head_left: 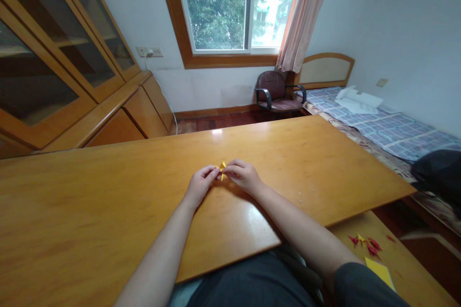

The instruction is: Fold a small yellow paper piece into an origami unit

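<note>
A small folded piece of yellow paper [223,167] with pointed tips is held between my two hands, just above the wooden table [118,201]. My left hand [203,183] pinches its left side between thumb and fingers. On the other side, the fingertips of my right hand [243,175] are closed on it. Fingers cover part of the paper, so its full shape is hidden.
On a lower surface at the right lie several red folded paper pieces [373,248], a yellow one [361,239] and a stack of yellow paper [380,272]. Beyond the table stand an armchair [275,91], a bed [389,129] and a cabinet [118,124].
</note>
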`<state>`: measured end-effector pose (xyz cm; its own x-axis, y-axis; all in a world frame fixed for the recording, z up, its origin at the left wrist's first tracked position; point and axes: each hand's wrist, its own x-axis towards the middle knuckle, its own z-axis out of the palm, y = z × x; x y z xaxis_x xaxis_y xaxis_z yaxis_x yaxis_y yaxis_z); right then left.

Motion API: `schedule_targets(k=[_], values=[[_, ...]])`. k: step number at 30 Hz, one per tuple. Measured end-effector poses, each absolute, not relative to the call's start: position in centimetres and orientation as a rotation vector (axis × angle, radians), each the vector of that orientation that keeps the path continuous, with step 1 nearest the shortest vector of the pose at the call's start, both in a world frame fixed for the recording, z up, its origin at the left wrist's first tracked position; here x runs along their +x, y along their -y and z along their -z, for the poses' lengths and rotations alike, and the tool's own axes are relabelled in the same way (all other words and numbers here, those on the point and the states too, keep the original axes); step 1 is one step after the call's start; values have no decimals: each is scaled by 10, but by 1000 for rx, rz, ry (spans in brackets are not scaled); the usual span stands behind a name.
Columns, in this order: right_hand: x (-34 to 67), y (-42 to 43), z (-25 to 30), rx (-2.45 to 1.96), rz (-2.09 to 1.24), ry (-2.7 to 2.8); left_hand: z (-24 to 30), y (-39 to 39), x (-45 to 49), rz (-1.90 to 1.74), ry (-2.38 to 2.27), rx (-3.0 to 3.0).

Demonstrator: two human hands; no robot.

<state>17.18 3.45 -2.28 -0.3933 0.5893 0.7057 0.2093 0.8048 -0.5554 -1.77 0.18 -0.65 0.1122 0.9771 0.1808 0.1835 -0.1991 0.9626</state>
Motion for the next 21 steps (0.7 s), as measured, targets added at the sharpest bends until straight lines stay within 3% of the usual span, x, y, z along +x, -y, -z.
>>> schedule_targets(k=[21], values=[[170, -37, 16, -916, -923, 1731, 8, -1, -17, -1357, -1345, 1933]])
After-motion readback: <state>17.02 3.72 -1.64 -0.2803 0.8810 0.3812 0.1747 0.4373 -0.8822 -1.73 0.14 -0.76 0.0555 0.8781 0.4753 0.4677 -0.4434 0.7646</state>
